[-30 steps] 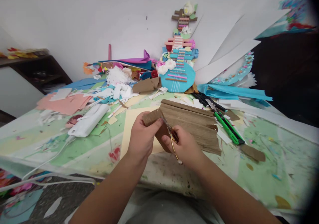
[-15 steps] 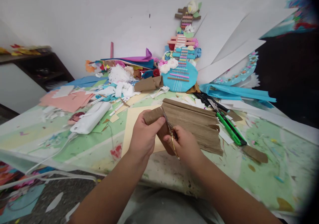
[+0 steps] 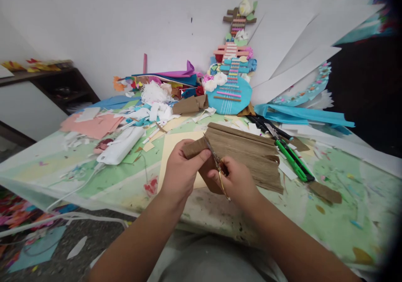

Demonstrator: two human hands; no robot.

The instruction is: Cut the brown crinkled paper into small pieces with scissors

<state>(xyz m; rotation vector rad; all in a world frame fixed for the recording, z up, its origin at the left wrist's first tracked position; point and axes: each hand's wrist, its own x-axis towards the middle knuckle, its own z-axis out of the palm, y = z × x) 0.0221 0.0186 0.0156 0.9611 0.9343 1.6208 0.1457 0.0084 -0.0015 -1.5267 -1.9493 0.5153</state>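
The left hand (image 3: pixel 179 169) pinches a folded brown crinkled-paper strip (image 3: pixel 193 149); just right of it, the right hand (image 3: pixel 240 179) grips gold-handled metal scissors (image 3: pixel 216 157). Their blades slant forward-left at the strip's right end

Place: a paper-craft work corner; whether in a home, school or workshop cannot be told
Table (image 3: pixel 109 194): a stained green-and-white cover strewn with offcuts (image 3: pixel 286 170)
Tools: scissors (image 3: pixel 211 148) and a green cutter knife (image 3: pixel 290 158)
Materials: brown paper (image 3: pixel 245 156), salmon sheets (image 3: pixel 94 126), shredded white paper (image 3: pixel 154 93)
White wall (image 3: pixel 109 26): behind a blue guitar-shaped decoration (image 3: pixel 230 96) with paper flowers (image 3: pixel 220 79)
Floor (image 3: pixel 97 236): grey, speckled, with heaped colourful scraps (image 3: pixel 27 215)
Shelf unit (image 3: pixel 80 79): dark, with yellow and red pieces (image 3: pixel 42 65) along its top
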